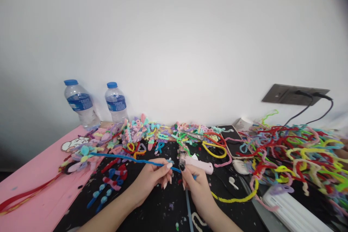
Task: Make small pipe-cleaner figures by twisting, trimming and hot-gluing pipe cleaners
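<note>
Your left hand pinches the blue fuzzy stem between thumb and fingers, and your right hand pinches it near its short end. The stem runs from your grip out to the left, long and mostly straight, so its shaping looks barely begun. Near your fingertips the view is cramped; there may be a small bend that I can't confirm. Beyond your grip, shaped fuzzy pieces are heaped up, apparently done; left of it lies a blue-and-red piece, and right, loose stems lie tangled, seemingly unworked.
</note>
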